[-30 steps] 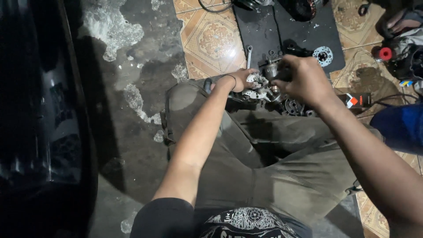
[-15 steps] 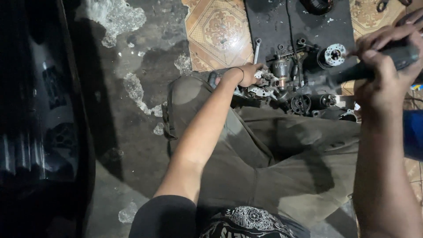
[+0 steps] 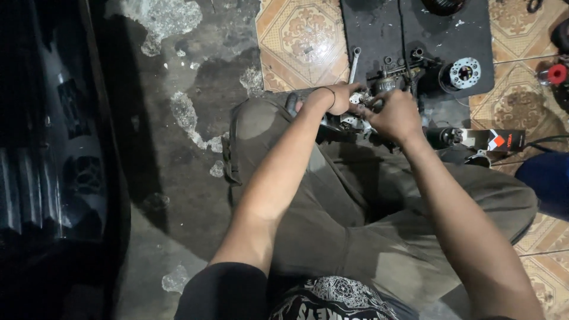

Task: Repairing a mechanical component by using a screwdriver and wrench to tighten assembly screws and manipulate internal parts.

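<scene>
I sit cross-legged on the floor, and both hands meet over a small greasy metal engine part (image 3: 357,121) lying just past my knees. My left hand (image 3: 341,98), with a dark band on its wrist, grips the part from the left. From the right, my right hand (image 3: 396,115) closes on it, fingers curled and pinching at its top. More of the metal assembly (image 3: 388,83) shows just beyond the fingers, on the edge of a black mat (image 3: 379,35). The exact piece under the fingertips is hidden.
A wrench (image 3: 354,62) and a round silver disc part (image 3: 464,72) lie on the mat. A dark cylindrical power tool (image 3: 450,137) rests by my right knee beside a small box (image 3: 501,140). A black vehicle body (image 3: 47,148) fills the left. Patterned tiles (image 3: 299,35) lie ahead.
Half a second ago my right hand was raised at the right holding the dark tool. Now it is back on the metal part. The left hand stayed on the part.
</scene>
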